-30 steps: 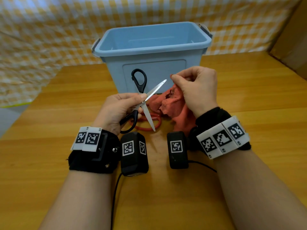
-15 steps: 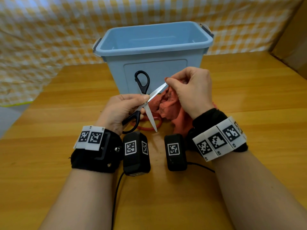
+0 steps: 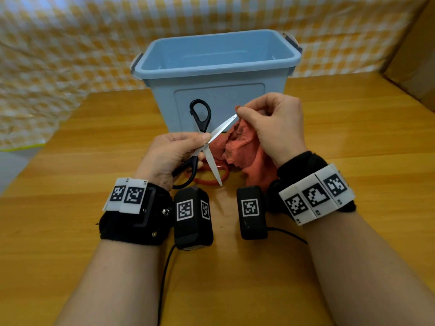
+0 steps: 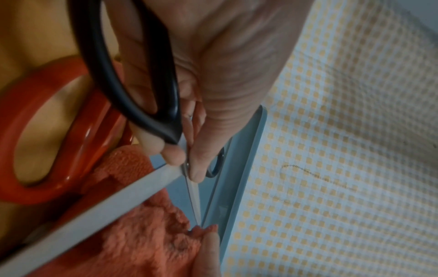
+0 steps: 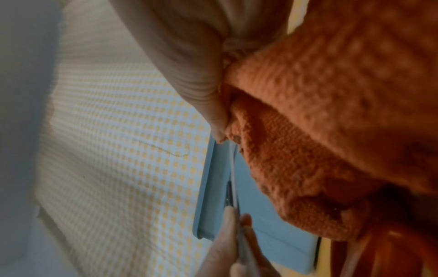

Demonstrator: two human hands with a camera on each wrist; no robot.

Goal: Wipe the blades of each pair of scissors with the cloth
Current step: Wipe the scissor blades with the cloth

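Black-handled scissors [image 3: 204, 147] are spread wide in front of the blue bin. My left hand [image 3: 175, 152] pinches them at the pivot, thumb and fingers either side [image 4: 189, 159]. One blade [image 3: 222, 128] points up right, the other down toward me. My right hand [image 3: 270, 128] holds a salmon-red cloth [image 3: 244, 149], pinching a fold of it around the tip of the upper blade [image 5: 231, 148]. The rest of the cloth hangs below the hand. Red-handled scissors [image 3: 211, 177] lie on the table under the black pair, partly covered by the cloth; their red loops [image 4: 47, 131] show in the left wrist view.
A light blue plastic bin [image 3: 216, 74], open at the top, stands just behind the hands on the wooden table [image 3: 70, 161]. A yellow checked cloth [image 3: 70, 43] hangs at the back. A cardboard box [image 3: 414, 55] sits at the far right edge.
My right hand with the cloth has come left onto the upper blade's tip, then slid a little outward along it. The left hand keeps its pinch at the pivot.
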